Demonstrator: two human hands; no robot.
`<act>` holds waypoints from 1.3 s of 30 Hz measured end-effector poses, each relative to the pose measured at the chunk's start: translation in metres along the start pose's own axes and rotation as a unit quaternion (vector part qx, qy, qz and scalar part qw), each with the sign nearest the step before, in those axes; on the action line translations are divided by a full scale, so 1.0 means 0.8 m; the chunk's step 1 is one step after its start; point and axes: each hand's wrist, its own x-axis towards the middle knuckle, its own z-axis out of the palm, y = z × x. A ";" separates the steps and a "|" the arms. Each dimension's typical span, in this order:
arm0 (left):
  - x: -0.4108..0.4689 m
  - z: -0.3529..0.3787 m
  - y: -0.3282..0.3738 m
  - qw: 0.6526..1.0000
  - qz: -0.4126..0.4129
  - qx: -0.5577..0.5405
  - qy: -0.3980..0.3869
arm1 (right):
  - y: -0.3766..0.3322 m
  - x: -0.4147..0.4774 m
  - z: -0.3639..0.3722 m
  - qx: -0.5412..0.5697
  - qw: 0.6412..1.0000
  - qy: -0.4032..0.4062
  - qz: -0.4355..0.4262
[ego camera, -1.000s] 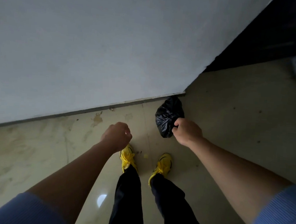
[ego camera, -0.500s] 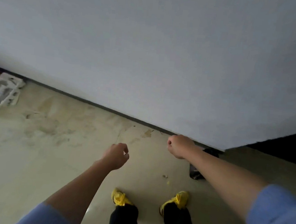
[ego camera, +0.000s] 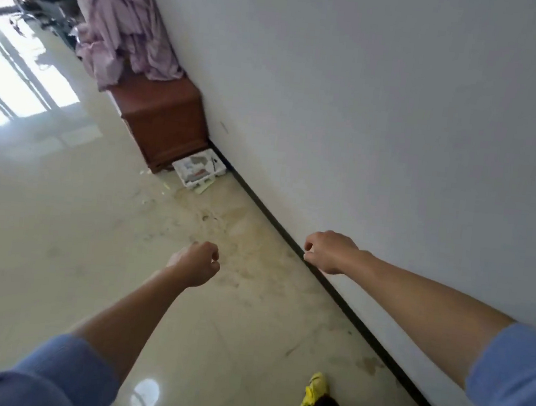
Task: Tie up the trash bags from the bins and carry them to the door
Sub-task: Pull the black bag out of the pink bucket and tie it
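Note:
No trash bag or bin shows in the head view. My left hand hangs over the pale tiled floor with its fingers curled into a loose fist and nothing in it. My right hand is held out in front of the white wall, near the dark baseboard, also curled shut and empty. Both forearms are bare, with blue sleeves pushed up.
A brown wooden cabinet stands against the wall ahead, with pink cloth piled on it. A white tray of small items lies on the floor beside it. One yellow shoe shows at the bottom. Stains mark the floor near the baseboard.
A second ago my right hand held a black trash bag at the wall corner. It let go; the view has swung left along the wall and the bag is out of sight.

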 end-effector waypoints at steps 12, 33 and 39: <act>0.157 -0.155 -0.230 0.967 -0.208 -0.119 0.092 | -0.265 0.345 -0.170 -0.129 0.971 0.002 -0.202; 0.170 -0.291 -0.766 0.848 -0.463 -0.232 0.113 | -0.953 0.653 -0.146 -0.229 0.871 -0.056 -0.432; 0.128 -0.340 -0.924 0.807 -0.514 -0.254 0.142 | -1.171 0.669 -0.131 -0.250 0.825 -0.074 -0.502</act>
